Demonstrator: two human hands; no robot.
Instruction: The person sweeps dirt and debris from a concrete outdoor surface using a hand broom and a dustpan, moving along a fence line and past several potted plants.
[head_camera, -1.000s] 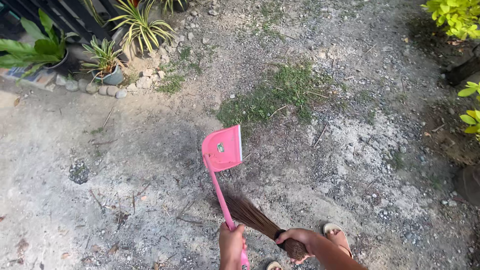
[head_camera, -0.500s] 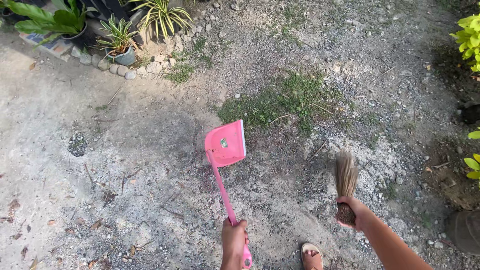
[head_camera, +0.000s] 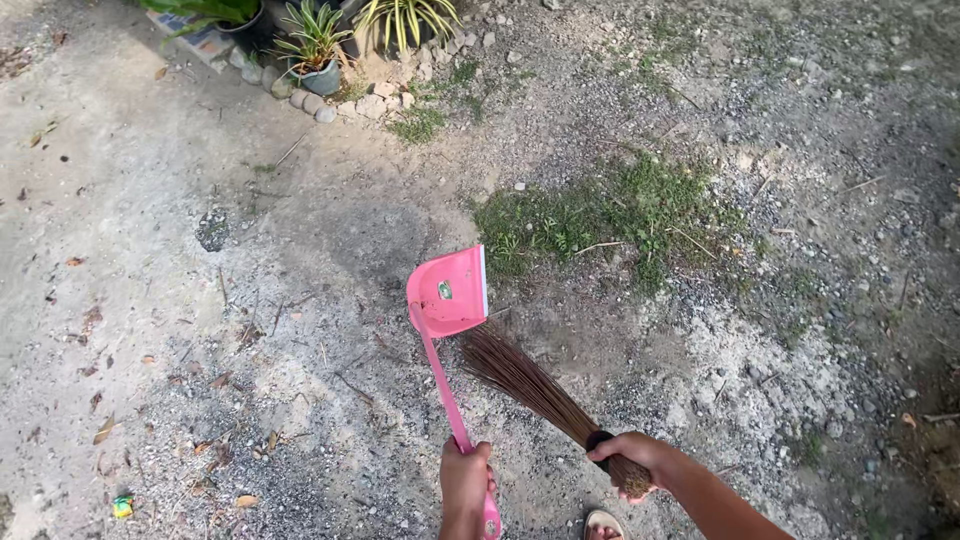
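My left hand (head_camera: 465, 485) grips the long handle of a pink dustpan (head_camera: 449, 293), whose scoop rests on the gravel ground with its open edge facing right. My right hand (head_camera: 635, 458) holds a short brown stick broom (head_camera: 530, 382) by its bound end. The broom's bristles fan out to the left and touch the ground right beside the dustpan's lower right edge. A sandalled foot (head_camera: 603, 525) shows at the bottom edge, between my two arms.
A grass patch (head_camera: 610, 210) lies beyond the dustpan. Potted plants (head_camera: 315, 45) ringed by round stones stand at the top left. Dry leaves and twigs (head_camera: 105, 428) are scattered over the ground on the left.
My right hand has swung the broom from the raised position on the right down to the left, up to the dustpan. The view has shifted, so the plants sit further right.
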